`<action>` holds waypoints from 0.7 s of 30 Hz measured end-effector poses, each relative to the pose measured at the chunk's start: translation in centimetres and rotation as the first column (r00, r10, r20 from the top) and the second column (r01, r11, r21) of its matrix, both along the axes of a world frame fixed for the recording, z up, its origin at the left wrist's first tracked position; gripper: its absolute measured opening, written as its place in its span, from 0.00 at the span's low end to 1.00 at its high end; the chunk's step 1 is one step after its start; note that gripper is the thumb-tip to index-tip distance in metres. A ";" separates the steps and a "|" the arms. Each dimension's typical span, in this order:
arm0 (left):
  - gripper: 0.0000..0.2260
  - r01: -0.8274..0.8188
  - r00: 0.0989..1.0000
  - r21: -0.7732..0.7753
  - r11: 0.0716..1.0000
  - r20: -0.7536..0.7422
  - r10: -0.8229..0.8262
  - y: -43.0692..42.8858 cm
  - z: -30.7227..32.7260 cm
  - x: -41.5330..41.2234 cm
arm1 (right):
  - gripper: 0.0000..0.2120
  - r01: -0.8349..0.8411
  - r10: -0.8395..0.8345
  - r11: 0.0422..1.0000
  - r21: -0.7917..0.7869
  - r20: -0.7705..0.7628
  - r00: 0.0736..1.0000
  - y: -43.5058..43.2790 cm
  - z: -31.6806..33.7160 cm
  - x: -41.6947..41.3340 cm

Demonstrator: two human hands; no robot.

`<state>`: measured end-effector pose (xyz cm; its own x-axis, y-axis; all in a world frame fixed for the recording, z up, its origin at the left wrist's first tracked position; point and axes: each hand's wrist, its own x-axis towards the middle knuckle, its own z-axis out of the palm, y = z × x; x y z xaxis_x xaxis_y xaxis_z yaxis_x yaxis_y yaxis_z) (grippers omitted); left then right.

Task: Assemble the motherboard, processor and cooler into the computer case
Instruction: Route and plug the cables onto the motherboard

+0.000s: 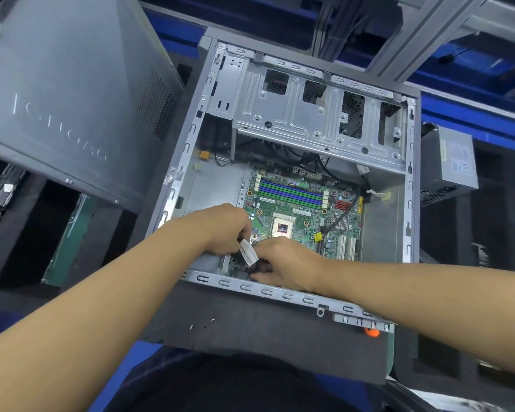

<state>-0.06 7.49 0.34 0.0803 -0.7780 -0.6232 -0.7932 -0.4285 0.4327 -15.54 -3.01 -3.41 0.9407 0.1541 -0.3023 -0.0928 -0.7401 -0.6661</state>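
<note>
The open grey computer case (pixel 411 185) lies on its side on a dark foam pad. Inside it sits the green motherboard (pixel 304 209), with blue and green memory slots and a bare square processor socket (pixel 283 226) in its middle. Both hands work at the board's near left corner, close to the case's front rim. My left hand (pixel 223 230) pinches a small white-labelled cable or tag (pixel 248 252). My right hand (pixel 283 260) is closed on a dark connector or cable end right beside it. What lies under the fingers is hidden. No cooler is visible.
The case's side panel (pixel 72 93) leans at the left. A grey power supply (pixel 449 165) sits to the right of the case. The metal drive cage (pixel 309 111) spans the far part of the case. Black cables hang near the board. An orange object (pixel 371 332) lies by the front rim.
</note>
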 end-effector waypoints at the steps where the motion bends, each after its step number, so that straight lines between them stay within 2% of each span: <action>1: 0.09 0.004 1.000 -0.002 1.000 0.001 -0.004 0.0 -0.1 0.0 | 0.05 0.008 -0.008 1.000 -0.013 -0.012 1.000 0.1 0.0 0.0; 10: 0.06 0.007 1.000 0.033 0.999 0.011 -0.007 -0.2 -0.6 0.0 | 0.04 0.090 -0.095 0.995 -0.047 -0.133 0.987 0.8 0.3 0.3; 13: 0.03 0.029 1.000 0.136 0.990 -0.001 -0.029 -0.3 -0.7 -0.4 | 0.09 0.031 -0.036 0.998 -0.047 -0.109 0.993 0.6 0.6 0.2; 16: 0.07 0.055 0.998 0.232 0.971 -0.014 -0.053 -0.4 -1.0 -0.8 | 0.07 -0.051 0.041 0.993 -0.110 -0.089 0.995 0.3 0.7 -0.1; 21: 0.08 0.040 0.999 0.235 0.971 -0.002 -0.041 -0.3 -1.3 -0.7 | 0.12 -0.027 0.009 0.980 -0.198 -0.091 0.996 0.9 0.0 0.0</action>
<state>-0.76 7.20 -0.97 0.0539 -0.6121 -0.7889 -0.8132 -0.4854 0.3211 -15.56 -2.08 -3.37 0.9061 0.0989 -0.4113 -0.1312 -0.8587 -0.4954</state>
